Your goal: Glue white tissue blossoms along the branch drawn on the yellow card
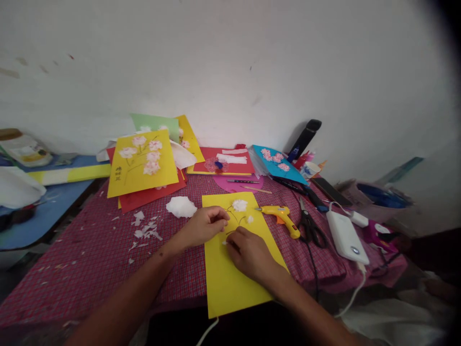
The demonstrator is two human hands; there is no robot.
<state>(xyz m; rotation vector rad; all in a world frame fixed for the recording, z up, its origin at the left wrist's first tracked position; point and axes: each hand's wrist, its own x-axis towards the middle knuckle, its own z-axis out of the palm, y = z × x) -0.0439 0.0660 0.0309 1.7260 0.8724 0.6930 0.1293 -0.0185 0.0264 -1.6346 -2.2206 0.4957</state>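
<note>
A yellow sheet of card (pixel 228 283) lies on the cloth in front of me, with thin drawn branches and a white crumpled-paper flower (pixel 239 205) near its top. A smaller white tuft (pixel 249 219) sits just below that flower. My right hand (pixel 250 252) rests over the middle of the card, fingers pinched together by a small white scrap of paper (pixel 225 242). At the card's left edge my left hand (pixel 207 224) hovers with fingers curled towards the thumb; whatever is between them is too small to make out. Left of it lies a white paper wad (pixel 181 206).
A yellow hot glue gun (pixel 283 217) lies right of the card, beside black scissors (pixel 311 228) and a white power bank (pixel 347 238). Torn paper scraps (pixel 147 230) lie at left. Behind are a finished yellow flower card (pixel 144 163) and a blue one (pixel 279 163).
</note>
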